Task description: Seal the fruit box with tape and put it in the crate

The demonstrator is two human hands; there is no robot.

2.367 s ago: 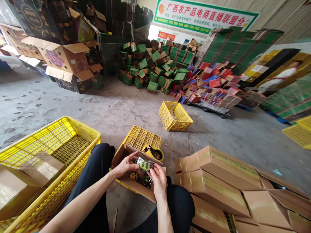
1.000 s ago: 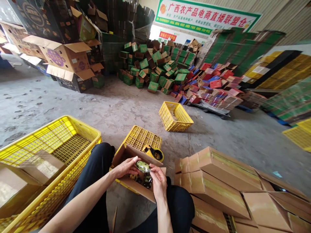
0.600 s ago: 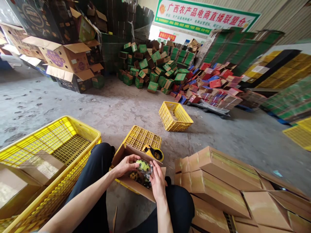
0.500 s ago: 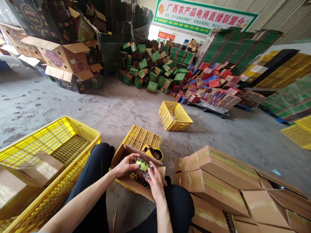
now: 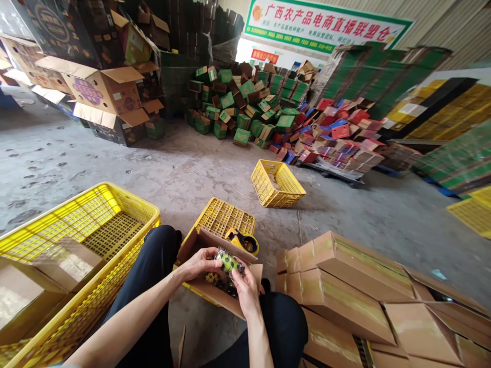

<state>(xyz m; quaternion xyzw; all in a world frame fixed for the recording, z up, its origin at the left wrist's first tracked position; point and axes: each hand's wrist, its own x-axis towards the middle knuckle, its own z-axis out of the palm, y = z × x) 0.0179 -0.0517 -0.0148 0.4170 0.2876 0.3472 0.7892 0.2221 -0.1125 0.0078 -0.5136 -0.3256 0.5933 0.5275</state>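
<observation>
Over the open cardboard box (image 5: 220, 296) between my knees, I hold a green fruit (image 5: 230, 261) in a clear wrapper with dark spots. My left hand (image 5: 199, 262) pinches its left end between thumb and fingers. At the other end, my right hand (image 5: 247, 290) grips it, with the thumb on top. Several wrapped pieces, one of them yellowish (image 5: 212, 277), lie inside the box, partly covered by my hands. The box rests on a yellow crate (image 5: 224, 217), bottom up. A yellow-and-black tape dispenser (image 5: 244, 241) lies on that crate behind the box.
To my left stands a large yellow crate (image 5: 132, 202) with cardboard boxes in it. Taped cartons (image 5: 356, 260) are stacked at my right. A smaller yellow crate (image 5: 278, 184) sits ahead on the concrete floor. Green boxes (image 5: 241, 135) and red ones lie heaped farther back.
The wrapped fruit has been turned and tilted between my hands, staying over the box. My right fingers, more stretched out about half a second ago, now close round its right end.
</observation>
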